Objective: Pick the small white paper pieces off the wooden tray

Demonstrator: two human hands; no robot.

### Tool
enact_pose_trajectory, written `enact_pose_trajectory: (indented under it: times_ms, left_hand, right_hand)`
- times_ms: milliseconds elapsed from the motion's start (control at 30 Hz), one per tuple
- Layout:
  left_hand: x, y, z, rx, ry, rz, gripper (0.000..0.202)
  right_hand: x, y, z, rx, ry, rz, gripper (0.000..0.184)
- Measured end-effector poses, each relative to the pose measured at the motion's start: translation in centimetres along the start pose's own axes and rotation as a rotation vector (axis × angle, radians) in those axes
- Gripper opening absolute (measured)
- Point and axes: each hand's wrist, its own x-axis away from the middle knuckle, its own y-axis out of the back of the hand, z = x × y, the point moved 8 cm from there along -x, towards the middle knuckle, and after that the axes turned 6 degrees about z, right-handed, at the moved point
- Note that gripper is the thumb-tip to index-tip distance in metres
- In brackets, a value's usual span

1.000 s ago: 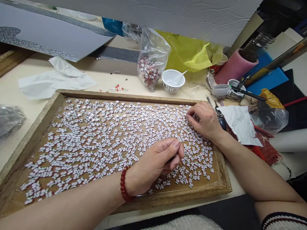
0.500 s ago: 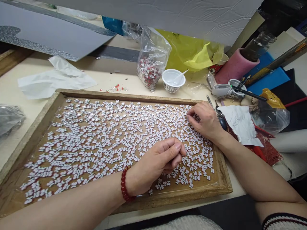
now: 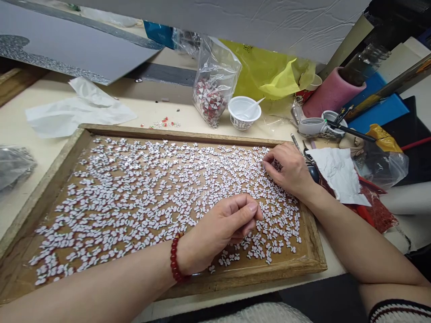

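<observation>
A shallow wooden tray (image 3: 262, 274) lies across the table, its brown floor covered with many small white cherry-shaped pieces (image 3: 141, 190), which show red and green at their edges. Over the right front part of the tray is my left hand (image 3: 225, 222), a red bead bracelet (image 3: 175, 258) on its wrist. Its fingers are curled, with the thumb pressed against the index finger; anything inside is hidden. At the tray's far right corner rests my right hand (image 3: 289, 168), fingers bent and thumb close to the index finger among the pieces. What its fingertips hold, if anything, is too small to tell.
Behind the tray stand a clear bag of red and silver pieces (image 3: 210, 101) and a white bowl (image 3: 244, 116) with a spoon. Crumpled tissue (image 3: 77, 110) lies back left. To the right are white paper (image 3: 336, 175), a pink roll (image 3: 332, 94) and cups with pens (image 3: 311, 128).
The view has shifted very slightly. Both hands keep nearly the same place and shape, and the pieces in the tray look unchanged.
</observation>
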Motion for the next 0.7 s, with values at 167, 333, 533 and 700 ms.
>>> enact_pose_trajectory:
  times_ms: [167,333,533,700]
  left_hand:
    - [0.02,-0.12,0.05,0.012,0.004,0.004,0.025]
    - [0.03,-0.10,0.02,0.024,0.005,0.001,0.024]
    - [0.02,-0.03,-0.05,-0.001,0.001,0.013,0.026]
    - [0.04,-0.02,0.00,-0.005,0.002,0.010,0.026]
  right_hand:
    - [-0.02,0.00,0.04,-0.008,0.004,0.009,0.011]
    - [-0.05,-0.01,0.09,-0.012,0.004,0.014,0.011]
    - [-0.02,-0.08,0.06,-0.006,0.006,0.017,0.011]
    - [-0.04,-0.13,0.09,-0.011,0.009,0.021,0.011]
